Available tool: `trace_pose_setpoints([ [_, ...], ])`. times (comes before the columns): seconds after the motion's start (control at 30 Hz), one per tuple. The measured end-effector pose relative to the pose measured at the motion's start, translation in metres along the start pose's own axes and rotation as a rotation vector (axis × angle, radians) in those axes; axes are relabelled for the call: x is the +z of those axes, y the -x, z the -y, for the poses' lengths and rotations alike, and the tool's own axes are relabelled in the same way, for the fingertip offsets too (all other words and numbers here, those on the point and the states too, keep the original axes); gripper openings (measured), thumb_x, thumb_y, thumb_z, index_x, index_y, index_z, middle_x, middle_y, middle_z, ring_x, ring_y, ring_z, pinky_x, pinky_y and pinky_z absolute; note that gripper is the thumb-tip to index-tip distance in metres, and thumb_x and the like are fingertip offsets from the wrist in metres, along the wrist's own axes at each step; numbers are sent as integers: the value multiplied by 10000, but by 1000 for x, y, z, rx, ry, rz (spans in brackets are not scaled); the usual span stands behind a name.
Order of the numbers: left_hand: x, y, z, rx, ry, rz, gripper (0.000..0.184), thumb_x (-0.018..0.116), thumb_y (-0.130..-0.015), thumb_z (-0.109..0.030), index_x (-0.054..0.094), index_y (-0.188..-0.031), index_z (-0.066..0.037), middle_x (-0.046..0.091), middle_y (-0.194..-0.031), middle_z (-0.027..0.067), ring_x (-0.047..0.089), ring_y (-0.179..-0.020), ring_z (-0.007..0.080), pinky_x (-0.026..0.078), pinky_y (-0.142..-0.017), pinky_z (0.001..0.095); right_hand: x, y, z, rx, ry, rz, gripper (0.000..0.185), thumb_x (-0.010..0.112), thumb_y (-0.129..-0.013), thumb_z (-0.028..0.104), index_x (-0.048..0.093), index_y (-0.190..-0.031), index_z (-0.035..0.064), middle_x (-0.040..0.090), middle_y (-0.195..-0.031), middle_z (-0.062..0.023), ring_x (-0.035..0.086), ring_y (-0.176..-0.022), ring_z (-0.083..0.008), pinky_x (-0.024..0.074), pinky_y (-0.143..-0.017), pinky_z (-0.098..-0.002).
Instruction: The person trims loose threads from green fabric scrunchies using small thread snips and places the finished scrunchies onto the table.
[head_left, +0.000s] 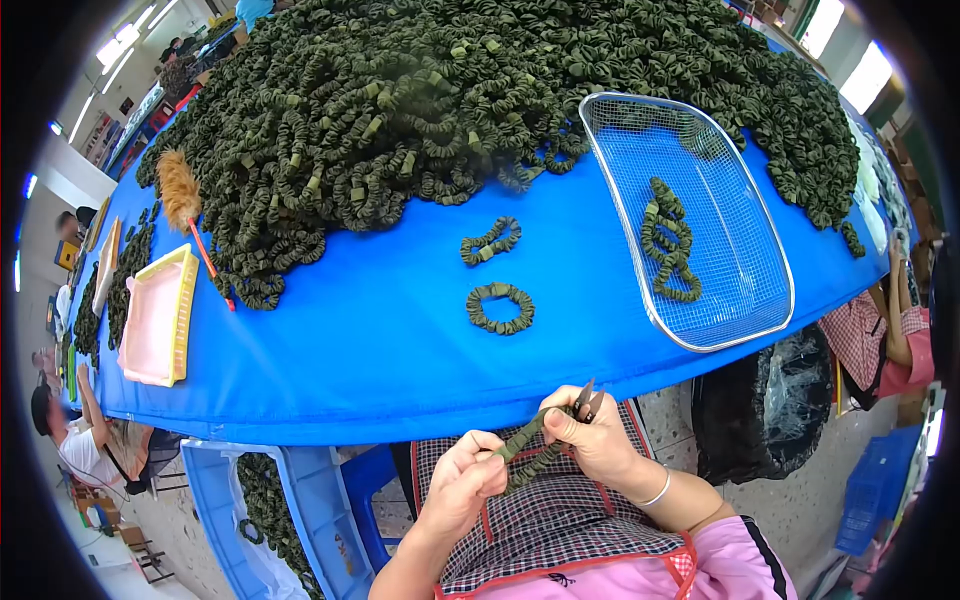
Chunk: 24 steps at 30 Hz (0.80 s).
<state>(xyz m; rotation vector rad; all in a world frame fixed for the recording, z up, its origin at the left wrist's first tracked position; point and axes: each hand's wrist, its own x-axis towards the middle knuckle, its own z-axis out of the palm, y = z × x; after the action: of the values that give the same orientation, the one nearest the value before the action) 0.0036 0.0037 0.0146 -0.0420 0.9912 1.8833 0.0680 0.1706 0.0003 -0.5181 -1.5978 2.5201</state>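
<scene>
A dark green fabric scrunchie [527, 453] is stretched between my two hands, over my checked apron at the table's front edge. My left hand [466, 480] pinches its left end with curled fingers. My right hand [597, 440] grips the other end and also has small dark thread snips [588, 401] in it, their blades pointing up and away from me. On the blue table ahead lie two loose scrunchies, a round one [501, 309] and a twisted one [491, 241].
A huge heap of green scrunchies [400, 120] covers the back. A wire mesh basket [735, 250] at right holds several. At left are a feather duster [180, 190] and a yellow-pink tray [160, 315]. A blue crate [310, 500] stands below. Co-workers sit at both sides.
</scene>
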Motion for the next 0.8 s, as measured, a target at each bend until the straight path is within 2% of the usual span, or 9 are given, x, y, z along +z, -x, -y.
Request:
trace_pose_setpoints([
  [0.1,-1,0,0,-60,-113,-70,125,501,-861,-115,478,-906,-1,400,-571,-36,306,-493,39,246,-467,206,1,2,0,4,37,15,183,578,-837,192,590,-799,13,527,-651,-1,449,-599,-59,352,-541,-205],
  [0.2,-4,0,6,2,-193,-67,144,504,-869,-140,490,-894,1,405,-569,-40,302,-483,36,245,-458,199,1,2,-1,3,37,13,182,580,-836,187,588,-798,9,528,-655,-3,450,-600,-61,353,-539,-205],
  [0.4,-5,3,6,4,-12,-45,125,519,-855,-103,489,-902,9,419,-591,-33,320,-497,38,259,-468,200,0,3,-8,-5,31,28,183,580,-837,186,586,-803,6,531,-667,-7,449,-603,-61,355,-540,-205],
  [0.6,-16,6,8,-37,-88,-64,170,556,-832,-89,479,-953,1,448,-618,-36,345,-521,26,269,-475,187,2,7,-12,-30,91,49,185,583,-836,189,586,-816,6,526,-653,4,434,-580,-48,345,-516,-198],
  [0.8,-11,6,11,53,-135,-110,128,569,-830,-92,527,-914,-6,487,-636,-30,361,-520,18,272,-467,176,1,7,-12,-18,107,37,186,588,-833,191,589,-814,6,515,-642,19,413,-563,-34,328,-493,-190],
])
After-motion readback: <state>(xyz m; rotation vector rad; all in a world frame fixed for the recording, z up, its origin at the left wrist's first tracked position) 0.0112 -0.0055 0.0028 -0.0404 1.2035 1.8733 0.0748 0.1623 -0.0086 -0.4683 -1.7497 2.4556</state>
